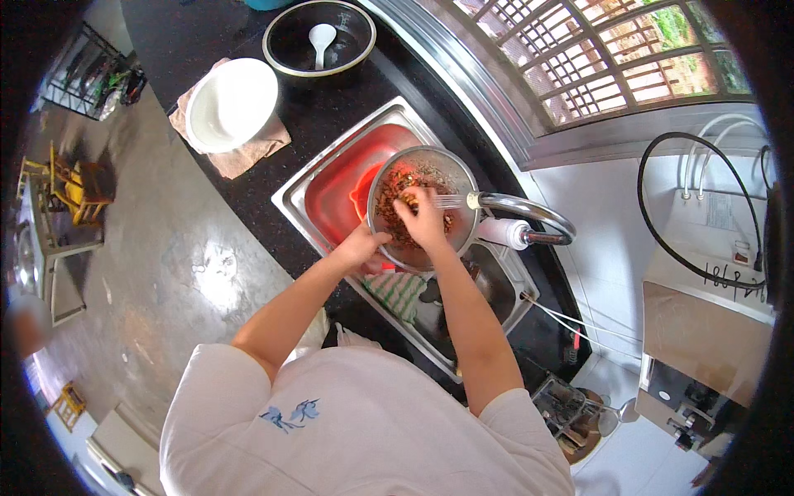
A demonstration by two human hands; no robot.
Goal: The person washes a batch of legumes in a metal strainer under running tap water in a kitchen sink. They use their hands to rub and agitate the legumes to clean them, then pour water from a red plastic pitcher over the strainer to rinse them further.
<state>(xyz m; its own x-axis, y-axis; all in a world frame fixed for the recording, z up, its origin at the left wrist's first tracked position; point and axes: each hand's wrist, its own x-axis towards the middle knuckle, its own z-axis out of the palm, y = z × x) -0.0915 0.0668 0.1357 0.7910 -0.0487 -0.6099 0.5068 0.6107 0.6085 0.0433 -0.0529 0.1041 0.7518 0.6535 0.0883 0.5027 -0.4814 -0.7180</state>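
A round metal bowl [469, 178] is held over the sink, with small brown and orange pieces [397, 217] in it that I cannot name. My left hand [361, 250] grips its near left rim, thumb on top and fingers underneath. Inside the bowl, my right hand [423, 219] has its fingers curled in among the pieces; the fingertips are partly hidden. Water streams from the curved metal faucet [529, 205] into the bowl, just beside my right hand. Under the bowl's left side shows part of an orange-red plastic container [360, 197].
The steel double sink [291, 197] holds a green-striped cloth [395, 293] near my arms. Left of it, a white bowl [198, 116] rests on a brown cloth [248, 157]. A black basin [285, 50] with a white spoon [322, 37] stands farther back. A white cylindrical filter [503, 233] hangs by the faucet.
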